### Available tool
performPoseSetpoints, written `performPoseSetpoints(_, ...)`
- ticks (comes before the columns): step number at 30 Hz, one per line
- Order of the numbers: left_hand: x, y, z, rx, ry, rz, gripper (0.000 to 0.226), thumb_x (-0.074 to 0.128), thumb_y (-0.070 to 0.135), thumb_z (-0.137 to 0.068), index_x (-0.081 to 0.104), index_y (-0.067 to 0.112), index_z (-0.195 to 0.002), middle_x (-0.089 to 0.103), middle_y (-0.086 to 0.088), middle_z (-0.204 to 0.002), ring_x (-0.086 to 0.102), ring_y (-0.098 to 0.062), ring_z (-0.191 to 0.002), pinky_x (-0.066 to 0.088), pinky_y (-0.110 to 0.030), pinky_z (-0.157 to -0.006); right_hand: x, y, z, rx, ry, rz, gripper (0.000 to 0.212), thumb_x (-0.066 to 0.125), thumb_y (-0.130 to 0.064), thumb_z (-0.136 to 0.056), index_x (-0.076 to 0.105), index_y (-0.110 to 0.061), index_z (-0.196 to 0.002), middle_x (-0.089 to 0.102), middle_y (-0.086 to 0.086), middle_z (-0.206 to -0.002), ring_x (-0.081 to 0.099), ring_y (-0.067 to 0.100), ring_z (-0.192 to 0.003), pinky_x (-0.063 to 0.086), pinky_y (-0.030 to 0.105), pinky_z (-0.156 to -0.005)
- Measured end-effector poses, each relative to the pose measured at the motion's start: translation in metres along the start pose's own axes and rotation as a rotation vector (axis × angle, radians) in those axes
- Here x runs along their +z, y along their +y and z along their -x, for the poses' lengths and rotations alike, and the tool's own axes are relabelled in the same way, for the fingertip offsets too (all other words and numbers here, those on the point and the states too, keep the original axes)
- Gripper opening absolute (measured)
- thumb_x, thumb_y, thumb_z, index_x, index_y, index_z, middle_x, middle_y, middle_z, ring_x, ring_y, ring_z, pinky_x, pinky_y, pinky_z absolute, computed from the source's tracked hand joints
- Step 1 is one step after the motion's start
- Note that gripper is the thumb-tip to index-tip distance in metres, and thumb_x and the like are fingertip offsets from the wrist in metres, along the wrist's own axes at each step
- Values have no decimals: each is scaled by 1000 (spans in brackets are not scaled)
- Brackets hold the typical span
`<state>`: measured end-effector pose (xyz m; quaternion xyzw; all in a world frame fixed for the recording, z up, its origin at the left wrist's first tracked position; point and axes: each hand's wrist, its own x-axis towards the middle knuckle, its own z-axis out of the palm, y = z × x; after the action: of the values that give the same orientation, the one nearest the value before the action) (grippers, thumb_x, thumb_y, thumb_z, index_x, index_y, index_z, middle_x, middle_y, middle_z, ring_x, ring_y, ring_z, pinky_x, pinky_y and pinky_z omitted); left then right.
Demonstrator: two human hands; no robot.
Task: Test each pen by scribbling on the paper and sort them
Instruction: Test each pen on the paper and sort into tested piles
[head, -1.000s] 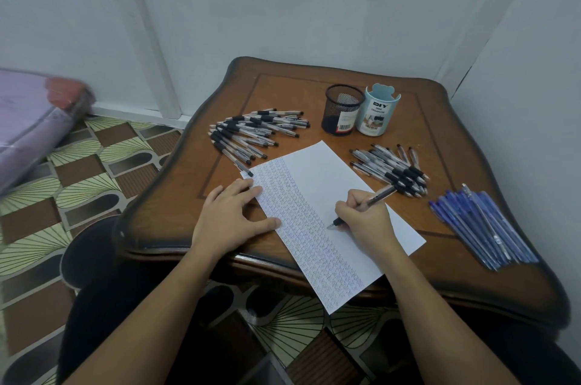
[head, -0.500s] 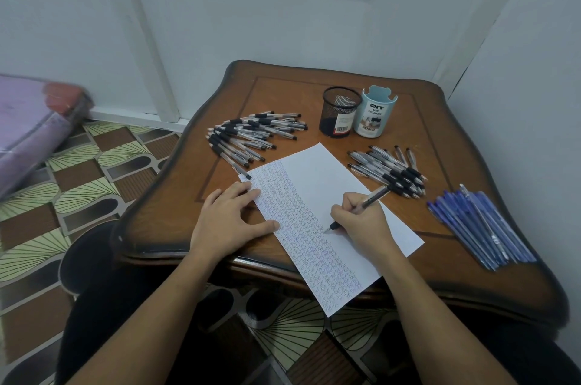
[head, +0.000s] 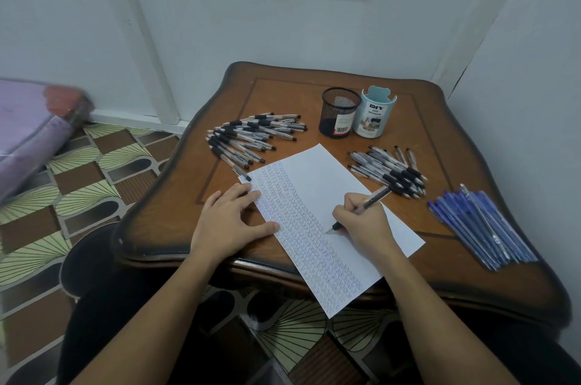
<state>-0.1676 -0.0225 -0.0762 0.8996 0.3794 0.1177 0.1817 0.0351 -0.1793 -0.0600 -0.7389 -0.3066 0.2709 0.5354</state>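
A wooden desk (head: 283, 95) carries a white paper (head: 317, 174), its left side covered in scribbles, overhanging the near edge. Clear pens (head: 251, 139) lie heaped beyond it, and blue pens (head: 478, 224) at far right. The left hand (head: 229, 221) lies flat on the paper's left edge. The right hand (head: 364, 221) grips a pen (head: 371, 198), its tip on the paper.
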Motion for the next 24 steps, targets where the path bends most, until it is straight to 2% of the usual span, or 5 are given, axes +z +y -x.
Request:
performPoseSetpoints(11,0,1,1,-5,1,9,105,32,96,-56,47,36,-141,34,16,-153,27,-3,-140,4,-33,-118,2,5,-4,7,29,-18,39,63,-5,-90,45,-14,-57,46,-10,-50,54,1,-52,50,29,-60)
performPoseSetpoints(15,-1,2,1,-6,4,12,104,32,95,-56,47,36,-141,34,16,-153,26,-2,-140,3,-31,-118,-3,0,-9,39,155,-207,35,57,-11,-98,49,-12,-64,55,-5,-55,57,4,-53,51,28,-62)
performPoseSetpoints(17,-2,2,2,-3,7,15,105,33,95,-56,47,35,-141,34,16,-153,26,-2,-140,3,-31,-118,-6,-3,-11,76,186,-320,36,50,-24,-103,52,-10,-70,54,2,-56,51,11,-52,46,26,-56)
performPoseSetpoints(20,-2,3,3,-1,20,23,103,35,93,-56,48,35,-140,35,17,-152,26,0,-140,4,-31,-118,-9,-6,-12,115,175,-375,41,35,-49,-104,52,-14,-89,44,3,-47,39,17,-45,33,32,-50)
performPoseSetpoints(24,-3,3,3,0,14,30,103,36,93,-56,48,35,-140,35,17,-152,26,0,-140,4,-31,-118,-7,-8,-15,132,158,-279,32,34,-40,-107,52,-15,-110,42,1,-43,35,17,-40,27,32,-46)
